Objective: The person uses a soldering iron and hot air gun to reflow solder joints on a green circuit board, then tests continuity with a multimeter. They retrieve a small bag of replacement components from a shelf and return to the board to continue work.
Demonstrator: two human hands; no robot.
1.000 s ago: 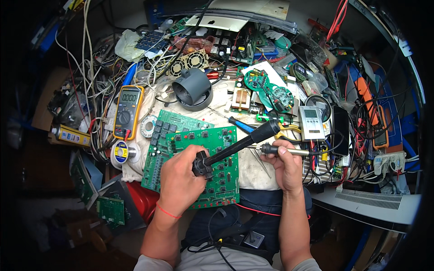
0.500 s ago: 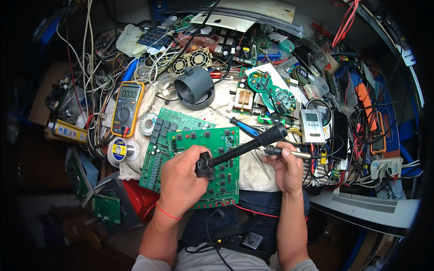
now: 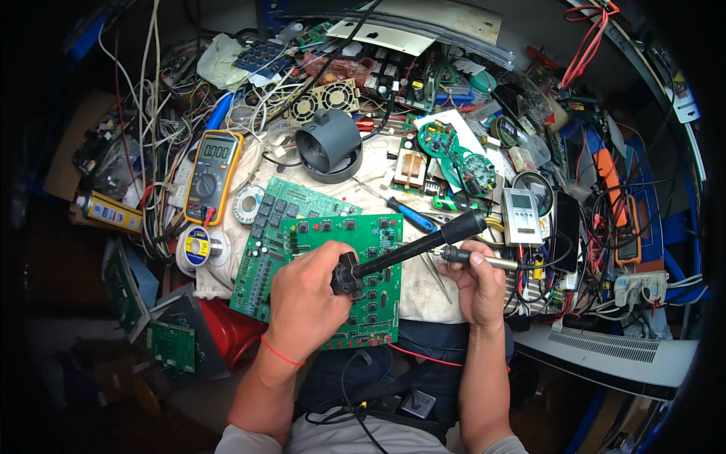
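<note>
My left hand [image 3: 306, 295], a red string round its wrist, is closed on the thick, flanged end of a black rod [image 3: 408, 253]. The rod slants up to the right and ends in a wider sleeve. Beneath that hand lies a green circuit board [image 3: 384, 295] with push buttons, overlapping a second green board [image 3: 253, 280] with relays. Whether the hand touches the board I cannot tell. My right hand [image 3: 480, 291] pinches a slim black-and-metal cylindrical piece [image 3: 495, 262], with a cable at its right end. Its left end is close below the rod's sleeve.
A yellow multimeter [image 3: 214, 178] and solder spools [image 3: 198, 247] are at the left. Behind the boards stand a grey cylindrical part [image 3: 325, 144] and a blue screwdriver [image 3: 412, 216]. Tweezers [image 3: 439, 276] lie near my right hand, beside a white handheld meter [image 3: 522, 216]. Tangled cables crowd both sides.
The view has shifted slightly. Both hands keep their hold, and the black rod and the cabled piece have moved only a little.
</note>
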